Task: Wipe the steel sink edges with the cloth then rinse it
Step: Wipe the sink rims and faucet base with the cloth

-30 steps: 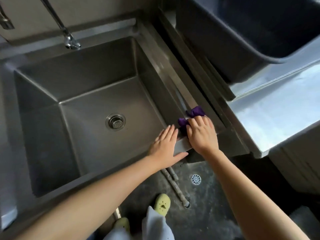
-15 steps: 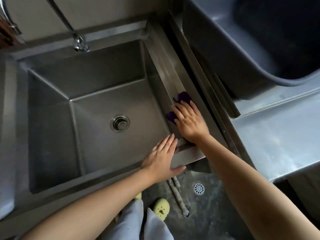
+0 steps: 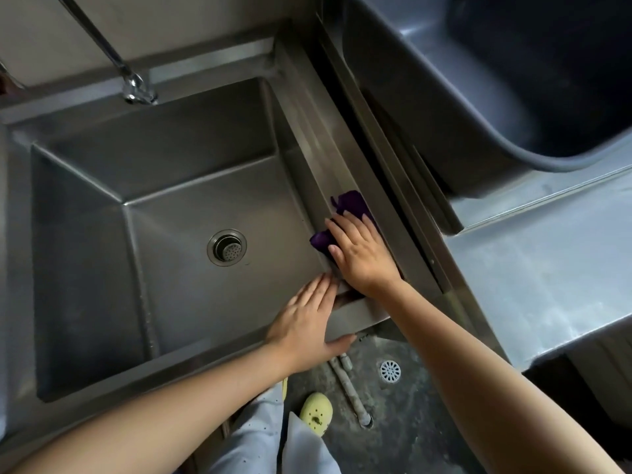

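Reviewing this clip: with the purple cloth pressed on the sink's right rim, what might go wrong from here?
1. The small purple cloth lies bunched under the right hand, part hanging over the inner edge of the steel sink; it may slip into the basin.
2. The left hand braces flat on the front corner; the wiping hand may bump it.
3. The chrome faucet spout looks dry, so rinsing remains undone.

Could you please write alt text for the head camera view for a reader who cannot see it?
A person's right hand presses a purple cloth flat on the right edge of a steel sink, while the left hand rests on the front corner. The faucet is off.
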The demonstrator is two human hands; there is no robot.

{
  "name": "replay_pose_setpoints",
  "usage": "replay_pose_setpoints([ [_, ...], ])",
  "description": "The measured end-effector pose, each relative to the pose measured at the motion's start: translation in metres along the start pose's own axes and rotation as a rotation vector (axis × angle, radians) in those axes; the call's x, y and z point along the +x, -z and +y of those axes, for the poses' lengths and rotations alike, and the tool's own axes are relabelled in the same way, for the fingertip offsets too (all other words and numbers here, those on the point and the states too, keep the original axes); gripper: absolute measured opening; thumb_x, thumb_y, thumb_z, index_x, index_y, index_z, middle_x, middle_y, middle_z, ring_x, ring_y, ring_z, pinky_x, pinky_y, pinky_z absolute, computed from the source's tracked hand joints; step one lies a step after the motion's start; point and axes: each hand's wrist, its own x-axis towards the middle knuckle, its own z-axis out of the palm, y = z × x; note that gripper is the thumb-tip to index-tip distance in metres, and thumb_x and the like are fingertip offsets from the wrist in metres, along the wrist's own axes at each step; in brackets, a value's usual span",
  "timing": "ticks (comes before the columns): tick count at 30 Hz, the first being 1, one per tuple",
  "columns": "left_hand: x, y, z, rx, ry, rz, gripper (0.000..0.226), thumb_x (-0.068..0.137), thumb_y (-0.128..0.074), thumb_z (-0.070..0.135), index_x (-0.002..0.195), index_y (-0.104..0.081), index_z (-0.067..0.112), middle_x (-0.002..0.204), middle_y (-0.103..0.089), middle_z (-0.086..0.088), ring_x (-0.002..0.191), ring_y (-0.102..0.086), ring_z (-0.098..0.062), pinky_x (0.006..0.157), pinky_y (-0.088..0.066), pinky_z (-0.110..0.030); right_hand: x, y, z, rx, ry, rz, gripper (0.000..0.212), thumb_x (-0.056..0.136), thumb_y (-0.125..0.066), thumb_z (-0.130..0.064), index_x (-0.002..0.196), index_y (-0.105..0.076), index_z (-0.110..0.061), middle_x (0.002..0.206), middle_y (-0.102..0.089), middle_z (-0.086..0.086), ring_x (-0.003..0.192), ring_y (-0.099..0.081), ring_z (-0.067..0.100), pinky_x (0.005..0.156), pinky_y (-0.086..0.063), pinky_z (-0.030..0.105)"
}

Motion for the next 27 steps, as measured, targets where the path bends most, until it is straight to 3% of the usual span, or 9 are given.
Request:
replay_pose_setpoints([
  [2, 0.003, 0.001, 0.0, 0.006, 0.017, -0.011, 0.095, 0.08, -0.028, 0.07, 0.15, -0.006, 0.01, 0.159, -0.001, -0.004, 0.148, -0.003, -0.015, 0.112, 0.002, -0.025, 0.006, -0.001, -0.001, -0.019, -0.039, 0.018, 0.051, 0.096, -0.028, -0.037, 0.139, -0.041, -0.013, 0.142, -0.047, 0.01, 0.138, -0.034, 0.027, 0.114, 0.0, 0.032],
  [6, 0.005, -0.001, 0.0, 0.047, 0.039, -0.049, 0.092, 0.076, -0.035, 0.072, 0.139, -0.041, 0.005, 0.147, -0.042, -0.01, 0.136, -0.04, -0.019, 0.109, -0.028, -0.034, 0.03, -0.002, 0.0, -0.049, -0.032, 0.04, 0.048, 0.097, -0.031, -0.036, 0.138, -0.043, -0.014, 0.142, -0.047, 0.009, 0.137, -0.034, 0.026, 0.115, 0.002, 0.031],
  [9, 0.004, -0.008, -0.001, 0.017, 0.021, -0.025, 0.09, 0.073, -0.039, 0.071, 0.134, -0.05, 0.005, 0.14, -0.051, -0.01, 0.131, -0.048, -0.02, 0.106, -0.041, -0.034, 0.054, 0.0, 0.002, -0.02, -0.029, 0.042, 0.048, 0.099, -0.029, -0.038, 0.14, -0.039, -0.017, 0.147, -0.04, 0.005, 0.142, -0.026, 0.022, 0.115, 0.006, 0.03],
  [13, 0.001, 0.001, -0.002, -0.067, 0.041, -0.058, 0.096, 0.079, -0.02, 0.077, 0.144, -0.035, 0.008, 0.153, -0.032, -0.007, 0.141, -0.031, -0.014, 0.114, -0.023, -0.024, 0.068, -0.001, 0.001, 0.08, -0.035, 0.003, 0.05, 0.099, -0.029, -0.038, 0.144, -0.031, -0.016, 0.153, -0.031, 0.003, 0.145, -0.017, 0.018, 0.117, 0.004, 0.032],
  [16, 0.013, 0.017, -0.008, -0.426, 0.129, 0.007, 0.087, 0.085, -0.02, 0.07, 0.15, -0.01, 0.014, 0.16, -0.007, -0.002, 0.147, -0.005, -0.011, 0.11, 0.002, -0.011, 0.064, 0.024, 0.004, 0.43, -0.094, -0.012, 0.047, 0.101, -0.031, -0.028, 0.145, -0.028, -0.012, 0.154, -0.028, 0.006, 0.145, -0.017, 0.019, 0.116, -0.003, 0.027],
  [20, 0.075, 0.041, -0.023, -0.37, 0.296, 0.318, 0.063, 0.099, -0.036, 0.034, 0.15, -0.008, 0.011, 0.16, -0.002, -0.009, 0.148, -0.002, -0.02, 0.116, -0.006, -0.024, 0.034, 0.053, 0.018, 0.582, -0.239, 0.119, 0.043, 0.101, -0.032, -0.02, 0.144, -0.031, -0.012, 0.152, -0.032, 0.006, 0.14, -0.024, 0.016, 0.102, -0.008, 0.007],
  [23, 0.131, 0.045, -0.019, -0.312, 0.324, 0.283, 0.065, 0.099, -0.033, 0.037, 0.151, -0.006, 0.009, 0.16, 0.003, -0.013, 0.148, 0.003, -0.023, 0.119, -0.003, -0.033, 0.013, 0.047, 0.027, 0.6, -0.301, 0.084, 0.042, 0.101, -0.034, -0.017, 0.142, -0.033, -0.011, 0.15, -0.035, 0.008, 0.139, -0.028, 0.016, 0.095, -0.005, -0.005],
  [25, 0.154, 0.035, -0.011, -0.256, 0.317, 0.223, 0.069, 0.098, -0.033, 0.042, 0.15, -0.004, 0.008, 0.159, 0.002, -0.015, 0.148, 0.004, -0.026, 0.119, 0.001, -0.037, 0.009, 0.041, 0.034, 0.617, -0.299, 0.083, 0.041, 0.1, -0.034, -0.017, 0.141, -0.036, -0.011, 0.149, -0.036, 0.008, 0.139, -0.029, 0.016, 0.101, -0.007, -0.002],
  [27, 0.164, 0.023, -0.007, -0.177, 0.305, 0.241, 0.07, 0.097, -0.034, 0.043, 0.15, -0.005, 0.007, 0.159, -0.004, -0.015, 0.147, -0.001, -0.029, 0.12, 0.001, -0.04, 0.011, 0.041, 0.041, 0.688, -0.333, 0.085, 0.04, 0.101, -0.033, -0.018, 0.141, -0.037, -0.014, 0.149, -0.037, 0.007, 0.139, -0.03, 0.015, 0.108, -0.014, 0.012],
])
